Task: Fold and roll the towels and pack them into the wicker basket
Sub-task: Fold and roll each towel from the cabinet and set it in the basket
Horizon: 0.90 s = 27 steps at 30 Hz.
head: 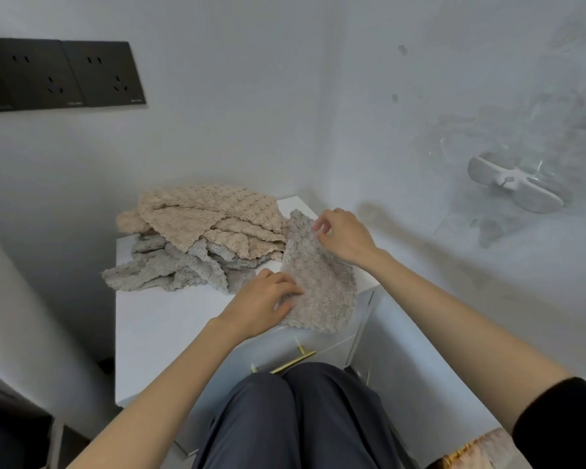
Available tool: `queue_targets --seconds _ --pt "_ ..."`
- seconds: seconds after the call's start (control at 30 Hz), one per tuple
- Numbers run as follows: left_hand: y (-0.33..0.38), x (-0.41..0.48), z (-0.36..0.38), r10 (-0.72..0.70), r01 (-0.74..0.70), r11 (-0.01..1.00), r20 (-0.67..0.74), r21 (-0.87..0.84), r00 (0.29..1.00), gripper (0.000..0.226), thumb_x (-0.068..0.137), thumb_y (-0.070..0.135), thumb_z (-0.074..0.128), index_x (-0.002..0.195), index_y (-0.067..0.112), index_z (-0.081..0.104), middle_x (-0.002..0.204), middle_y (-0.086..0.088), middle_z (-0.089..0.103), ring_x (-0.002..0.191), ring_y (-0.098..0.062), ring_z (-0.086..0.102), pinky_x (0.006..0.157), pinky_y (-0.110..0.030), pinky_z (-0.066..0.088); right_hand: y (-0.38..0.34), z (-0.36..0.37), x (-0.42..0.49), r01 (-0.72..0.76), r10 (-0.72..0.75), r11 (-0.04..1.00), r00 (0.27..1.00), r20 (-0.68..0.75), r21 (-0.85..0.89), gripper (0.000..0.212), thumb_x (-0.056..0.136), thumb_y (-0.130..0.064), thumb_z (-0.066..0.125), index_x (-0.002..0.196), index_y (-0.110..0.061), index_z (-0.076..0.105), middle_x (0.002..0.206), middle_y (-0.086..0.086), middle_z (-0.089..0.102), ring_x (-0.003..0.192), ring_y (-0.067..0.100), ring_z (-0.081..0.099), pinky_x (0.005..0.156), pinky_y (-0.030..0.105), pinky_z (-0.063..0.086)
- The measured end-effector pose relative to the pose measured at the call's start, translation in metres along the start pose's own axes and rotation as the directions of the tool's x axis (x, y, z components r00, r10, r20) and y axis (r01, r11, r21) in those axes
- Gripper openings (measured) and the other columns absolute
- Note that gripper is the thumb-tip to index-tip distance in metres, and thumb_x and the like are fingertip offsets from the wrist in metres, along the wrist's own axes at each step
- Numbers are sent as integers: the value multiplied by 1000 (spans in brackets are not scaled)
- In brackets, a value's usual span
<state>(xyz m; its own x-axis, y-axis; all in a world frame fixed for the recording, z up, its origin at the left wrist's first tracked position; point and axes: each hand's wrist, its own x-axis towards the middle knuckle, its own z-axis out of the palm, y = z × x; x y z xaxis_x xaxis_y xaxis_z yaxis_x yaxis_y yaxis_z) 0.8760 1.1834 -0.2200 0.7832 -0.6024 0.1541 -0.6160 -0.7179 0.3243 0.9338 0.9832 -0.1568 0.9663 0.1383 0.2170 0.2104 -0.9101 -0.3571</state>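
On white cabinet point(156, 333), left hand point(264, 296) grips towel point(318, 286), right hand point(345, 235) pinches its corner.

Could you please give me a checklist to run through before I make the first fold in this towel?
1. Right hand pinches the towel at its far corner: ok.
2. Left hand holds its near left edge: ok.
3. Towel lying flat: not ok. The far end is lifted and the near edge overhangs the cabinet top.
4. Bare surface for folding: ok, left of the towel.
5. Towel free of the pile: cannot tell, as they meet along one edge.
6. Wicker basket at hand: cannot tell, not clearly in view.
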Motion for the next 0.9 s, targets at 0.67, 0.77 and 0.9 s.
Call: queue_targets --seconds 0.67,0.77,0.9 --pt "16 -19 2 -68 62 972 17 227 998 36 95 41 43 128 28 52 122 6 59 123 -17 44 99 -33 32 -1 74 -127 262 -264 862 963 56 -433 33 85 -23 50 113 -6 46 116 11 47 107 27 44 90 35 38" --pt "20 -19 0 -89 83 969 17 231 996 31 100 34 36 120 23 56 111 0 63 116 -21 48 94 -35 36 -1 73 -127 255 -282 887 959 -15 -384 23 93 -9 39 113 -5 50 113 12 51 103 29 48 85 35 39" --pt "20 -18 -1 -117 121 976 -31 182 993 24 101 30 37 89 15 51 83 -6 60 91 -26 54 68 -33 33 7 63 -126 262 -275 934 961 -20 -244 25 92 -7 45 115 -4 52 114 13 55 104 30 51 81 35 41"
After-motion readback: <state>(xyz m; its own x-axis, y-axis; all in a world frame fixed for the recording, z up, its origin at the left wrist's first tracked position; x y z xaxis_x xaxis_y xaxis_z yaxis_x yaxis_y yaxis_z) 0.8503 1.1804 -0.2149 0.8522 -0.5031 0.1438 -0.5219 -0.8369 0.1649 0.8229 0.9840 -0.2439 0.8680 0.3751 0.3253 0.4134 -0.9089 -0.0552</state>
